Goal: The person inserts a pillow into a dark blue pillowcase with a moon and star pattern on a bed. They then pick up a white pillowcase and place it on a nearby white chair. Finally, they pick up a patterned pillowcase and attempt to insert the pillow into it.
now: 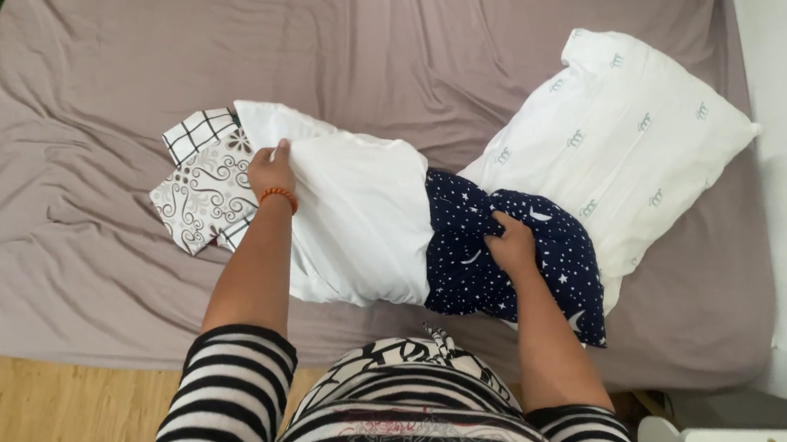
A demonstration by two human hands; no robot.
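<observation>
Two bare forearms reach out from striped sleeves over the bed (69, 245) as I look down through the head camera, and both hands are busy on one bundle of cloth. My left hand (271, 171) is stretched forward with the wrist nearly straight, an orange bead bracelet (279, 196) around it, and its fingers are curled down over the upper left edge of the white pillow (355, 217), pinching the fabric there. My right hand (511, 245) comes in from the lower right with the forearm angled inward; its fingers are closed into a bunched fold of the dark blue star-print pillowcase (545, 266), gripping it tight.

The white pillow lies across the middle of the bed between my two hands, its right end going into the blue pillowcase, so the case covers only that end. The case's gathered opening sits just left of my right hand, and the rest of it spreads flat toward the lower right.

Just beyond my left hand, touching the pillow's left end, lies a folded cloth with black-and-white scrollwork and check patterns (202, 186). A second white pillow with small pale motifs (626, 138) rests at an angle to the upper right, its lower edge touching the blue case. The bed wears a wrinkled mauve sheet.
</observation>
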